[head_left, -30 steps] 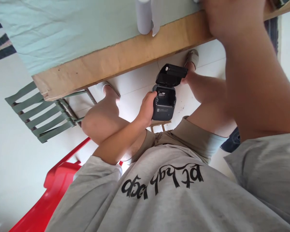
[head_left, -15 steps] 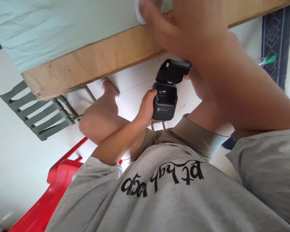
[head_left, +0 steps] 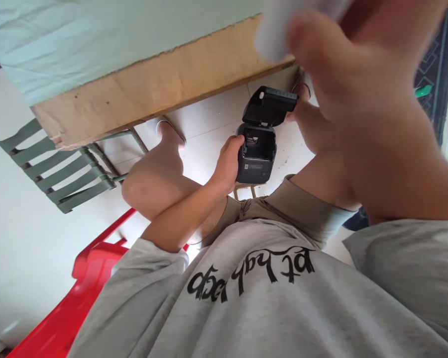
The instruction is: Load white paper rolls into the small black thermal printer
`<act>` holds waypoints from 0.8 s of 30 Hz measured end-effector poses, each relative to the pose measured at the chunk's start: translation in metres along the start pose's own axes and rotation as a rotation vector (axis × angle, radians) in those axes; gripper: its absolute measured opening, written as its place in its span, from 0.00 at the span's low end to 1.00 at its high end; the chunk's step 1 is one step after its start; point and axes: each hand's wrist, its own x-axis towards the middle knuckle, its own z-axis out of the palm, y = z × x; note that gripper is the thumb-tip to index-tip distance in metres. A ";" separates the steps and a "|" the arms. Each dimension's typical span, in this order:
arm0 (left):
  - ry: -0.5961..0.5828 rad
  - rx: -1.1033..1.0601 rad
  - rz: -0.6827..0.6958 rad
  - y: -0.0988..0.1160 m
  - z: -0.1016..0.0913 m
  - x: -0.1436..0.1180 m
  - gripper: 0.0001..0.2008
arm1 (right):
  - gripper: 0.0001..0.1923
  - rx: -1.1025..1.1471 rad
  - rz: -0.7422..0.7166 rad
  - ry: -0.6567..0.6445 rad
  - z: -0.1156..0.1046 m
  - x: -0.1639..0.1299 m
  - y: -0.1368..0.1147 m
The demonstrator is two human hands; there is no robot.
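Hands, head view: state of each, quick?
Left hand: closed on the black printer, lid open.
Right hand: holding a blurred white paper roll.

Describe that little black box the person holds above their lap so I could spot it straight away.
Start at the wooden table edge with the pale green cloth, then look below it, between the person's bare knees. There the left hand grips a small black boxy device. Its hinged lid stands open, showing an empty compartment; it is the only black thing against the white floor.
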 end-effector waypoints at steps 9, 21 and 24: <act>-0.056 -0.028 0.073 -0.007 -0.002 0.003 0.19 | 0.25 -0.311 -0.024 -0.326 -0.007 -0.102 0.059; -0.051 -0.033 0.184 -0.003 0.008 0.009 0.14 | 0.12 -0.555 -0.181 -0.196 0.018 -0.119 0.102; -0.067 -0.035 0.200 -0.004 0.008 0.011 0.15 | 0.10 -0.514 -0.217 -0.138 0.018 -0.118 0.099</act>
